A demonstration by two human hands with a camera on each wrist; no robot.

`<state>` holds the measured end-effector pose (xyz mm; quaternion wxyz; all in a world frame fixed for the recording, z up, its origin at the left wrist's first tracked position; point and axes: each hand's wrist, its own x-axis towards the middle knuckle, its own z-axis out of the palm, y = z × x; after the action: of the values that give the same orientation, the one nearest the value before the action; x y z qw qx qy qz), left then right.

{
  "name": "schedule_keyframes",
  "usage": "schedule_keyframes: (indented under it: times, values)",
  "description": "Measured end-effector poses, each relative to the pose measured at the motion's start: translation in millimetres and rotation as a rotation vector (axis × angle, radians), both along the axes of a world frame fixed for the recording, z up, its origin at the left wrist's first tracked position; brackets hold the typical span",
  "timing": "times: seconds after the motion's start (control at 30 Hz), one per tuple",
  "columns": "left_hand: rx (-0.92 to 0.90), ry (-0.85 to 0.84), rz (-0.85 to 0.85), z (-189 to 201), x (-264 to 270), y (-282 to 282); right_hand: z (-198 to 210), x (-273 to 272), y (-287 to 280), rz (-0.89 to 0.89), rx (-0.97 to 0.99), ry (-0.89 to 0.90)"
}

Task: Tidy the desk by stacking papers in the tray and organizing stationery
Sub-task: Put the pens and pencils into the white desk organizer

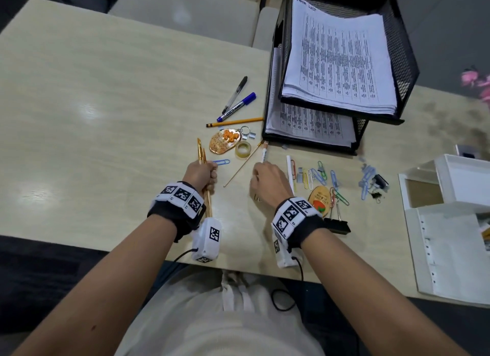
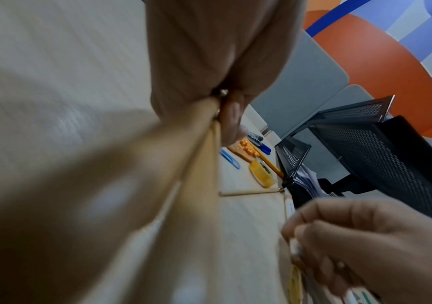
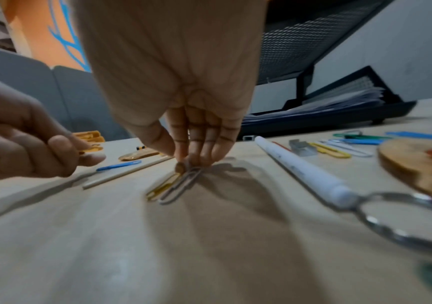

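Note:
My left hand (image 1: 201, 170) grips a bundle of gold pens (image 1: 200, 151) in a fist just above the desk; they fill the left wrist view as a blurred gold shaft (image 2: 196, 164). My right hand (image 1: 265, 180) points its fingers down at the desk. Thumb and forefinger (image 3: 183, 162) pinch the near end of a white pen with an orange tip (image 1: 264, 154) (image 2: 289, 205). A yellow and a grey paper clip (image 3: 178, 183) lie under those fingertips. The black two-tier mesh tray (image 1: 342, 112) at the back right holds stacked printed papers (image 1: 336, 64).
Between the hands lies a thin wooden stick (image 1: 242, 167). Beyond it are a tape roll (image 1: 244, 150), an orange keychain (image 1: 224, 143), a blue clip (image 1: 221, 162), a yellow pencil (image 1: 233, 122), a blue marker (image 1: 237, 106) and a black pen (image 1: 236, 93). Right: another white pen (image 1: 290, 175), coloured clips (image 1: 315, 175), white organizer (image 1: 450, 191).

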<state>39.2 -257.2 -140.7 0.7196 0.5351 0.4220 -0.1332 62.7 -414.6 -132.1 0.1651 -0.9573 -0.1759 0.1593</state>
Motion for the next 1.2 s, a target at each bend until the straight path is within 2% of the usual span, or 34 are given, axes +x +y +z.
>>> schedule_keyframes:
  times: [0.2, 0.4, 0.53, 0.63, 0.73, 0.83, 0.97, 1.1, 1.2]
  values:
    - [0.024, -0.039, 0.049, 6, -3, 4, 13, 0, 2, -0.187, -0.082, 0.123]
    - [0.111, -0.072, 0.083, 10, -14, 12, 16, 12, 43, -0.221, -0.035, 0.163]
    - [0.118, -0.101, 0.091, 13, -17, 13, 11, 9, 31, -0.267, -0.053, 0.201]
    - [0.104, -0.155, 0.037, 20, -9, -7, 13, -1, 9, -0.343, 0.028, 0.235]
    - [0.216, -0.294, -0.148, 34, 7, -40, 28, -8, -24, -0.464, 0.273, 0.202]
    - [0.344, -0.391, -0.391, 55, 26, -83, 52, -16, -75, -0.630, 0.521, 0.047]
    - [0.237, -0.553, -0.648, 78, 43, -157, 82, -37, -159, -0.849, 0.715, -0.104]
    - [0.186, -0.717, -0.856, 102, 43, -247, 107, -66, -244, -1.040, 0.761, -0.295]
    - [0.149, -0.815, -0.967, 118, 36, -313, 112, -90, -305, -1.236, 0.710, -0.476]
